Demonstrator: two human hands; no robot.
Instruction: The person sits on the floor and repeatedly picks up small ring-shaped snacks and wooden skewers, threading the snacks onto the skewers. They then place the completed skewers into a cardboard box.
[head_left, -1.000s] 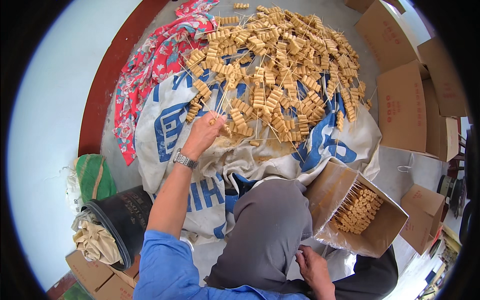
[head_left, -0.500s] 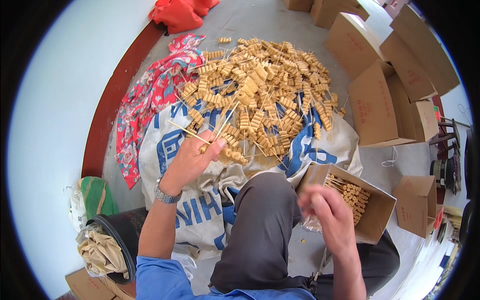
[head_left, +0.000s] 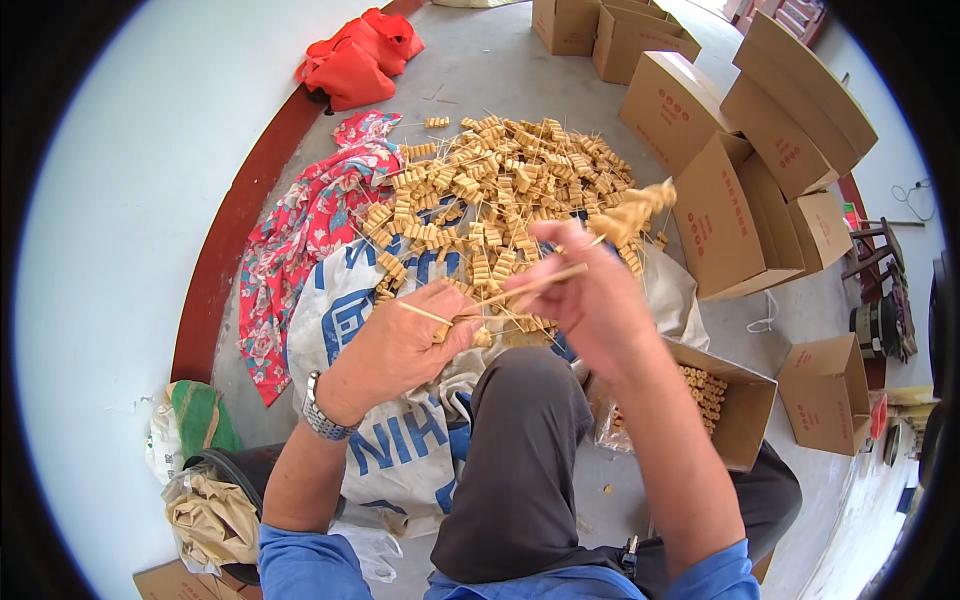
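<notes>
My left hand (head_left: pixel 410 335) is closed round thin wooden skewers; small tan coiled pieces show beneath its fingers. Just to its right, slightly blurred, my right hand (head_left: pixel 595 300) grips a spiral food skewer (head_left: pixel 634 212), whose golden coil points up and away to the right. A bare stick (head_left: pixel 530 287) runs between the two hands. Beyond them lies a big heap of spiral food skewers (head_left: pixel 500 190) on a white and blue printed sheet (head_left: pixel 400 450). Beside my right forearm, an open cardboard box (head_left: pixel 745 420) holds skewers in neat rows, their round ends showing.
Open cardboard boxes (head_left: pixel 725 215) stand along the right, with a smaller box (head_left: pixel 822 395) nearer. A red flowered cloth (head_left: pixel 290 290) lies left of the heap, a red bag (head_left: pixel 360 60) behind it. At lower left is a black bucket (head_left: pixel 240 470) with brown paper (head_left: pixel 210 520).
My right hand has risen from beside the open box toward my left hand and now holds a skewer. The view has tilted, so the heap sits lower. My left hand keeps its hold.
</notes>
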